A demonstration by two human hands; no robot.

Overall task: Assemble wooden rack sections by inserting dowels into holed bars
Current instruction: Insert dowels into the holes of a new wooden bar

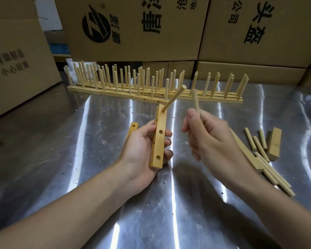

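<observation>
– Holding bar (159, 139) gripped in left hand (142, 150) above counter (79, 141), 1st dowel (173, 98) sits in top hole. Next?
– Right hand (210, 139) pinches 2nd dowel (195, 99); line up w/ next hole, push straight imo.

Head-worn view, forward-down, near table (61, 159)

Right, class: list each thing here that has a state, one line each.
Holed bar: gripped by left hand, two face holes empty.
Inserted dowel: seated in the bar's end hole.
Second dowel: held in right hand, not yet inserted.
Finished sections: standing at the back, dowels upright.
Loose dowels: lying flat on table.
</observation>
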